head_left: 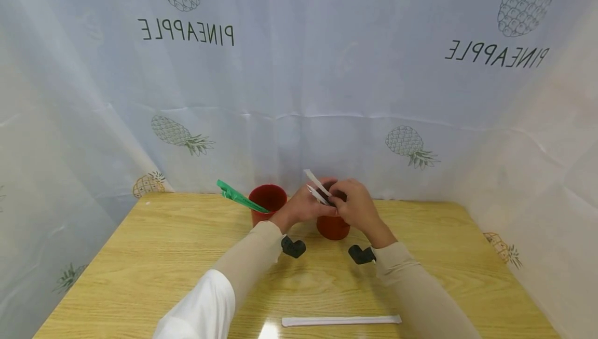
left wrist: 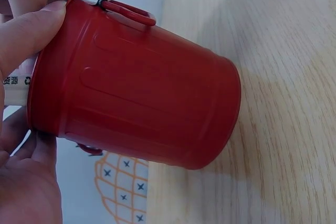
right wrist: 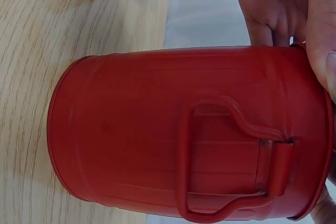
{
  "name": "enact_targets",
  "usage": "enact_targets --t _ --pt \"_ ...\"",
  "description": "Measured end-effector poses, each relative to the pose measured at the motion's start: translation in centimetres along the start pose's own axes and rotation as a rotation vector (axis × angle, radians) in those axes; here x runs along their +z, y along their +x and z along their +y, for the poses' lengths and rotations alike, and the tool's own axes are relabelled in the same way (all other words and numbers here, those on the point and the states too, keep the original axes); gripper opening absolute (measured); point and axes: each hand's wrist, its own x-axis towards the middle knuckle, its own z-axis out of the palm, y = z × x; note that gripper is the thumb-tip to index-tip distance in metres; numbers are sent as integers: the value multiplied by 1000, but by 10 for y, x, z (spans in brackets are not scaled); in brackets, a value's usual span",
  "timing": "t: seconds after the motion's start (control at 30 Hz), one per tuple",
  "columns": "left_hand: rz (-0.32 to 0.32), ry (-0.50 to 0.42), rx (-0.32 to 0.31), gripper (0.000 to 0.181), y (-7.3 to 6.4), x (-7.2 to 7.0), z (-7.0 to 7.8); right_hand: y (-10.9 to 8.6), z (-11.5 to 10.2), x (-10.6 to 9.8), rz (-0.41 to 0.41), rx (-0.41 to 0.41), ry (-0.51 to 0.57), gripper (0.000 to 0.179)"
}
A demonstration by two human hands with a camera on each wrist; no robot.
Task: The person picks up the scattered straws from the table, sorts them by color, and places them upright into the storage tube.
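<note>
My left hand (head_left: 306, 204) grips the rim of a red metal bucket (left wrist: 142, 82), its thumb on the near side. My right hand (head_left: 357, 204) is at the bucket's mouth, its thumb and fingers pinching a white paper-wrapped straw (head_left: 315, 180) that leans out to the left. A second white straw end (head_left: 317, 193) pokes out beneath it. In the right wrist view the same bucket (right wrist: 131, 129) stands upright, a wire handle folded against its side. My hands hide the straws' lower parts and much of the mouth.
Left of my hands stands another red bucket (head_left: 268, 193) with green-wrapped straws (head_left: 238, 196) leaning out of it. A white-wrapped straw (head_left: 341, 321) lies at the front of the wooden table (head_left: 187, 245). A pineapple-print curtain (head_left: 299, 69) hangs behind.
</note>
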Motion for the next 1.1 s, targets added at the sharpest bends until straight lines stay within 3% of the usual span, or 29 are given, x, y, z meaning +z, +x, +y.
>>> enact_targets --t 0.27,0.67,0.83,1.1 --pt "23 49 -20 69 0 1 -2 -5 -2 -8 -12 21 -6 10" --pt "42 137 -74 71 -2 -1 1 -49 -10 -22 209 -289 24 24" --pt "58 128 -113 74 -4 0 2 -70 -19 -28 209 -368 25 32" --pt "67 137 -150 74 -5 0 2 -104 -33 -31 94 -347 34 37"
